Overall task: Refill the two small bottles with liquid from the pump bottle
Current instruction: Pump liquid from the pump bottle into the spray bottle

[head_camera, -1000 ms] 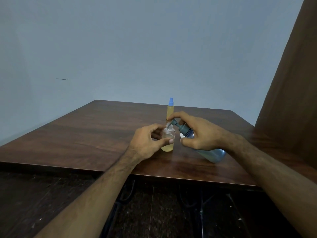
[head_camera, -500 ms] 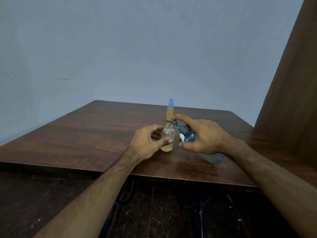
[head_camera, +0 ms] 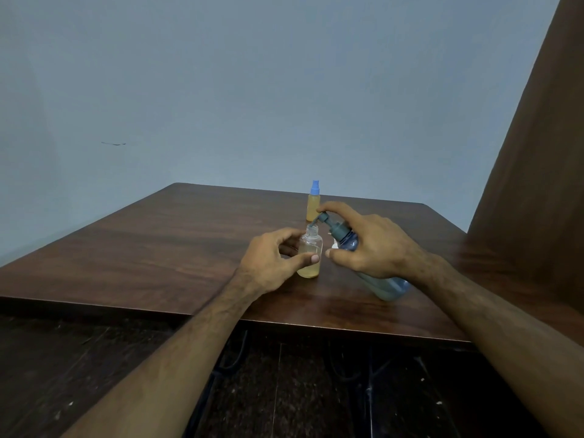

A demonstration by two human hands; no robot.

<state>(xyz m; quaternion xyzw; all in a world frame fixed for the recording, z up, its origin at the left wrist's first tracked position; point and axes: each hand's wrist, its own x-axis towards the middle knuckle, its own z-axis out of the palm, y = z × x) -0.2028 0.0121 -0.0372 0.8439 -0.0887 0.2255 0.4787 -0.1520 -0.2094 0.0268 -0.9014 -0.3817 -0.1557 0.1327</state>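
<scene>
Left hand (head_camera: 271, 260): wrapped round open small bottle (head_camera: 310, 252), upright on tabletop (head_camera: 158, 248). Right hand (head_camera: 373, 248): gripping tilted pump bottle (head_camera: 349, 241), forefinger on pump, nozzle over small bottle's mouth. Capped bottle (head_camera: 313, 202): upright behind.

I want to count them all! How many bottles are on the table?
3. A clear open bottle in the left hand, a tilted blue pump bottle in the right hand, and a blue-capped bottle standing behind.
</scene>
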